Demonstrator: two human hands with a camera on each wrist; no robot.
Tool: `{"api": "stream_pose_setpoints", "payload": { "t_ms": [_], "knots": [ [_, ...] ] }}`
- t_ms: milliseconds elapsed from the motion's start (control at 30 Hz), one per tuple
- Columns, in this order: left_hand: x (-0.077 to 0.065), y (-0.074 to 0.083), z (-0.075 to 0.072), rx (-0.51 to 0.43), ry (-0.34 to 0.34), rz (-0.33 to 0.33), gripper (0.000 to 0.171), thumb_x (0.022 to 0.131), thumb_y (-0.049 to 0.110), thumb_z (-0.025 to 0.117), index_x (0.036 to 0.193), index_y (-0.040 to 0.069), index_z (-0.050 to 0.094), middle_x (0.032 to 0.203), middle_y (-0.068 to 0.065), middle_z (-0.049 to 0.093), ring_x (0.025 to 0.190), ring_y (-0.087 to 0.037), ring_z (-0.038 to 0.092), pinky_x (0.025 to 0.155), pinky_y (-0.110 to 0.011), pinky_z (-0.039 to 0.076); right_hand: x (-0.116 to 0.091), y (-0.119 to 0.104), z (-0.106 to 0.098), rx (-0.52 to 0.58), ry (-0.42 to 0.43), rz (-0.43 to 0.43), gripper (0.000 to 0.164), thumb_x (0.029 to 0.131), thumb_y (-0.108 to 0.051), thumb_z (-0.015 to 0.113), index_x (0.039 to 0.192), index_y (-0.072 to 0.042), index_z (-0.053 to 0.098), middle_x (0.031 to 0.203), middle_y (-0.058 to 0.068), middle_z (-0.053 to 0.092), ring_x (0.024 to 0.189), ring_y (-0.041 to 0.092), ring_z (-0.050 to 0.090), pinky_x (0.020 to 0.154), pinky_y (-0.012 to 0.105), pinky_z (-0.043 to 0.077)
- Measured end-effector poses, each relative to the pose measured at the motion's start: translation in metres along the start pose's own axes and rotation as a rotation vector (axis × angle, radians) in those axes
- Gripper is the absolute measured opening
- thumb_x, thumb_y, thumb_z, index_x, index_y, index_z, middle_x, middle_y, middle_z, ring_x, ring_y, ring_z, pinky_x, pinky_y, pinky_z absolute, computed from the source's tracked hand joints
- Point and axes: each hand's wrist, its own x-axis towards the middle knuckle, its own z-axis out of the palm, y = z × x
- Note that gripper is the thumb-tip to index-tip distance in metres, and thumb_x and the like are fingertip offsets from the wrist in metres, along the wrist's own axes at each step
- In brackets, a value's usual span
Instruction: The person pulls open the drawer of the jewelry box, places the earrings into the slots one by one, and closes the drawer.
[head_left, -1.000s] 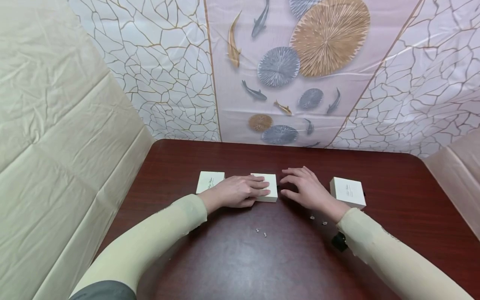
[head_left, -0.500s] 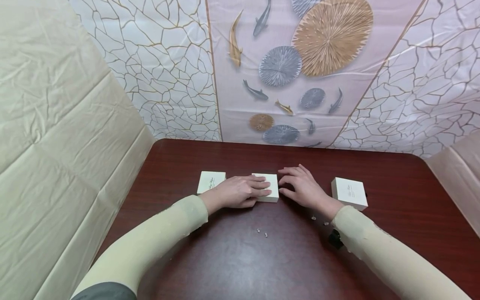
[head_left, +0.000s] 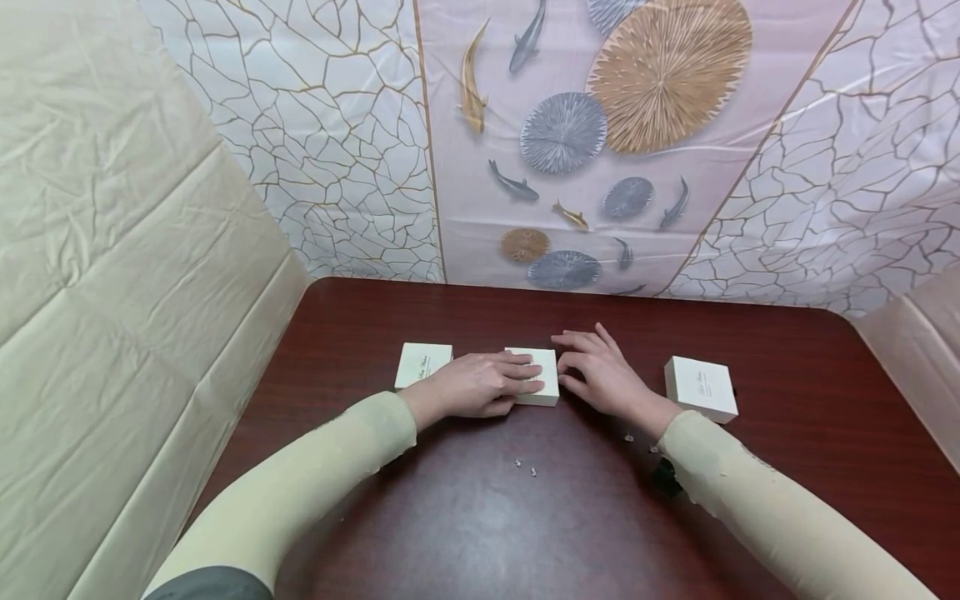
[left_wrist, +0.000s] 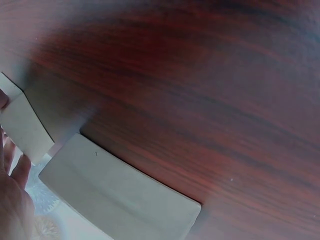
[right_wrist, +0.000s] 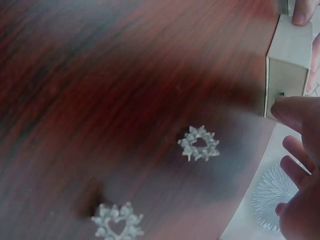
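In the head view, my left hand (head_left: 483,383) lies over the middle white box (head_left: 549,385). Its fingers rest on the lid and its thumb is against the front face. My right hand (head_left: 603,375) is at that box's right side, with thumb and index finger bent toward each other. The right wrist view shows the thumb over a small dark pull tab (right_wrist: 282,94) on the box's side face; the index fingertip is hidden. Nearest the right wrist are two sparkling ornaments with heart-shaped openings, one upper ornament (right_wrist: 187,149) and one lower ornament (right_wrist: 106,215).
One white box (head_left: 422,362) sits by the left forearm, another white box (head_left: 701,387) right of the right hand. Two tiny silvery pieces, a left piece (head_left: 517,462) and a right piece (head_left: 533,472), lie on the dark red wooden table (head_left: 480,533). Patterned cloth hangs behind.
My right hand has moved slightly left, its thumb and index finger closing in on the middle box's right side. My left hand stays on the box. The view shifts a little.
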Motion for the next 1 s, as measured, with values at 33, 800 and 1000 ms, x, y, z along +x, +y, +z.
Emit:
{"api": "stream_pose_setpoints", "payload": {
  "t_ms": [33,800,1000],
  "knots": [
    [0.0000,-0.0001,0.0001,0.000,0.001,0.001,0.050,0.100,0.021,0.071,0.150,0.019,0.065,0.158,-0.003,0.058,0.152,-0.023,0.048,0.123,-0.034,0.040,-0.0002,0.0005,0.0001,-0.005,0.005,-0.007,0.014,0.091,-0.005,0.082,0.087,-0.015,0.072,0.145,0.018,0.065,0.144,0.042,0.051,0.123,0.075,0.020],
    [-0.0008,-0.0018,0.0010,-0.001,0.011,0.006,0.048,0.102,0.022,0.069,0.150,0.019,0.065,0.158,-0.003,0.058,0.151,-0.023,0.048,0.123,-0.035,0.040,-0.0037,0.0037,-0.0047,-0.070,0.025,-0.037,0.017,0.088,-0.003,0.081,0.081,-0.014,0.070,0.144,0.017,0.065,0.143,0.041,0.053,0.123,0.075,0.020],
    [-0.0006,-0.0021,0.0005,-0.020,0.017,0.006,0.048,0.101,0.021,0.070,0.149,0.018,0.066,0.157,-0.004,0.059,0.151,-0.024,0.049,0.123,-0.036,0.041,-0.0050,0.0061,-0.0074,-0.055,0.009,-0.004,0.016,0.087,-0.003,0.081,0.081,-0.014,0.071,0.145,0.017,0.065,0.143,0.042,0.052,0.123,0.075,0.020]
  ]
}}
